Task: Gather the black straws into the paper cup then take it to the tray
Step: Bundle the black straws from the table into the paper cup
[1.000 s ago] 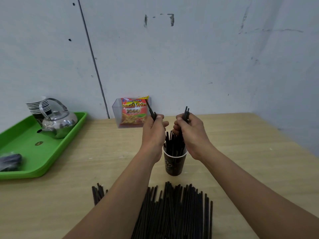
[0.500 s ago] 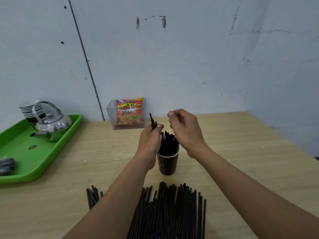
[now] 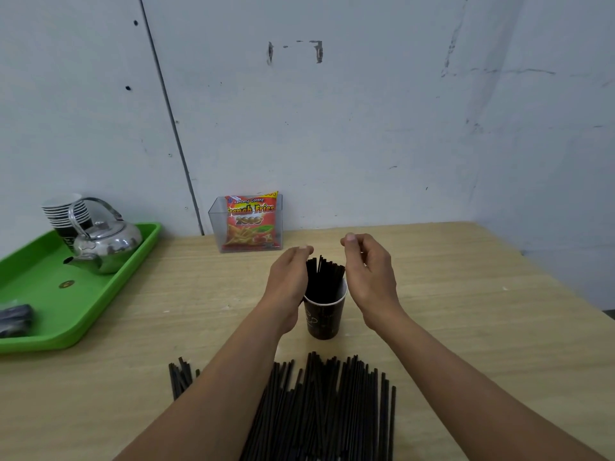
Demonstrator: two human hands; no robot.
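Two bare forearms, reaching up from the bottom edge, without sleeves anywhere along their visible length. No watch, bracelet or ring on either wrist or finger (as far as visible from behind). Bare left hand (image 3: 288, 281) slim, seen from the back, nails short and pale at the fingertips. Bare right hand (image 3: 371, 277) likewise ungloved, knuckles and tendons showing faintly, one short pale thumbnail plain at the top.

paper cup (image 3: 323, 319): dark, upright, holding straws | black straws (image 3: 327, 407): loose pile nearer | tray (image 3: 109, 296): green, far left
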